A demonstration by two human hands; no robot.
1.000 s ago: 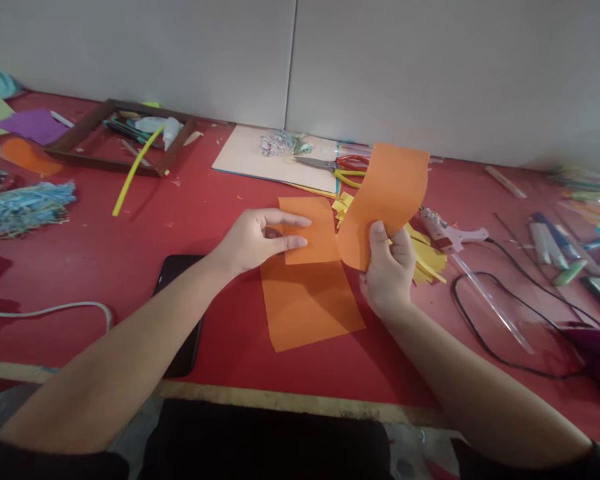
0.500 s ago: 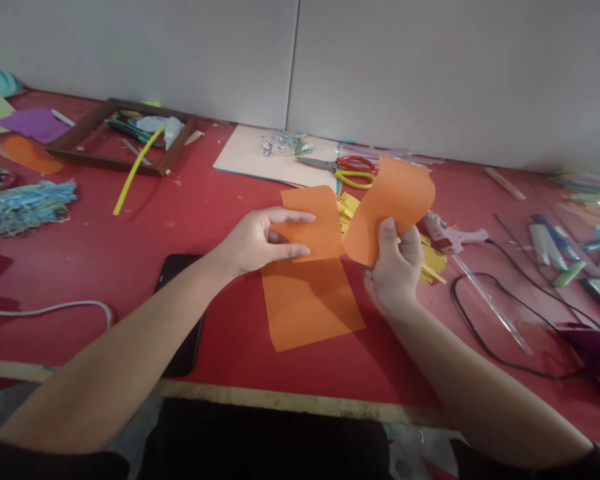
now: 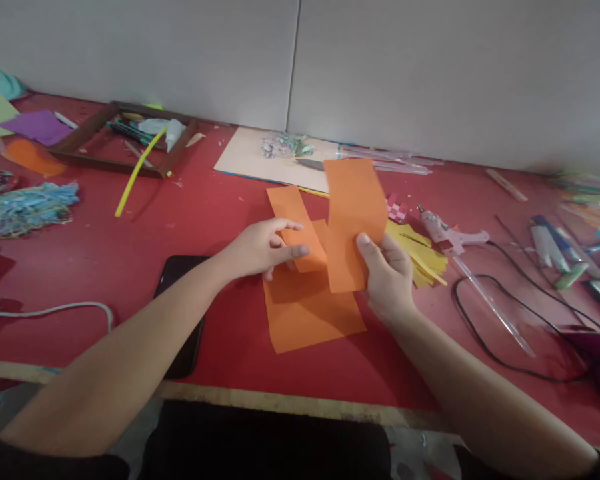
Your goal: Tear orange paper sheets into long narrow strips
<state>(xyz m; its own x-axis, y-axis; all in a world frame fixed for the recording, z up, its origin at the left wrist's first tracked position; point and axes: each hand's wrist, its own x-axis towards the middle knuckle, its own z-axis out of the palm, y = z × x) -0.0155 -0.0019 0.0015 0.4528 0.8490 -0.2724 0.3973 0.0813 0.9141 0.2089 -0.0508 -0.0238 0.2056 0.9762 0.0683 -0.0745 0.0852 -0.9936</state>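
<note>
My right hand grips a piece of orange paper between thumb and fingers, holding it upright above the table. In my left hand is a narrower orange paper piece; the thumb and index finger lie across its front, the other fingers partly hidden behind it. Below both hands a larger orange sheet lies flat on the red table. Behind the right-hand piece, the scissors show only their blades, resting on a pale board.
Yellow paper strips and a pink glue gun with a looping black cord lie to the right. Beside my left forearm is a black phone. A brown frame holds small tools at the back left, near a blue fringed bundle.
My right hand's paper has swung left and down, straightening from a curl and now covering the scissor handles. The left-hand piece has tilted and shifted left, and the yellow strips show more.
</note>
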